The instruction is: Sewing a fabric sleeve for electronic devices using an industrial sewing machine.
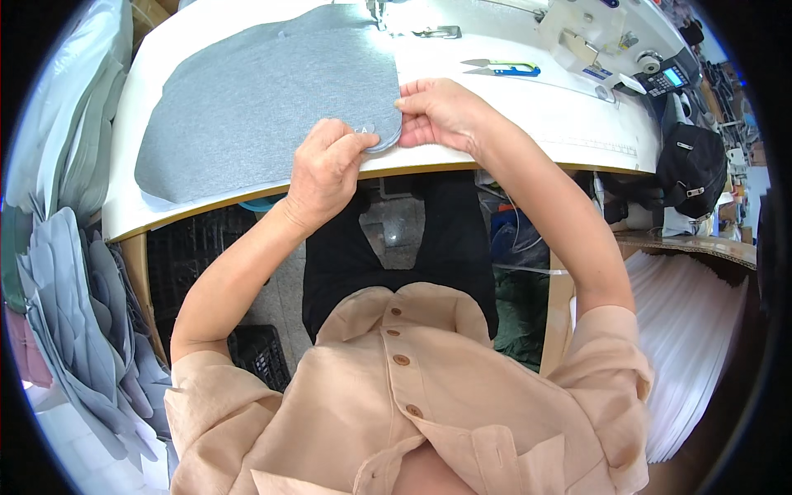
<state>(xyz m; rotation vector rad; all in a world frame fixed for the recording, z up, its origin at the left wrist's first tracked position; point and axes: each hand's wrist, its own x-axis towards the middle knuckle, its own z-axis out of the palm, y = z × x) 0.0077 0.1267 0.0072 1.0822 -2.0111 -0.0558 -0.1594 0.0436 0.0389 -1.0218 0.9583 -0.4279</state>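
A large grey-blue fabric piece [256, 107] with rounded corners lies flat on the white sewing table [511, 115]. Its far right part reaches the lit presser foot [376, 12] of the sewing machine. My left hand [328, 165] is closed at the near right corner of the fabric, the fingers pinching its edge by a small round sticker [364, 129]. On the right edge of the same corner, my right hand [437, 114] holds the fabric between thumb and fingers. At that corner the edge shows more than one layer.
Thread snips [502, 68] with yellow and blue handles lie right of the fabric. The sewing machine body [590, 41] and its control panel [664, 80] stand at the far right. Grey cut pieces [82, 305] hang at left; a white sheet stack [681, 346] fills a box at right.
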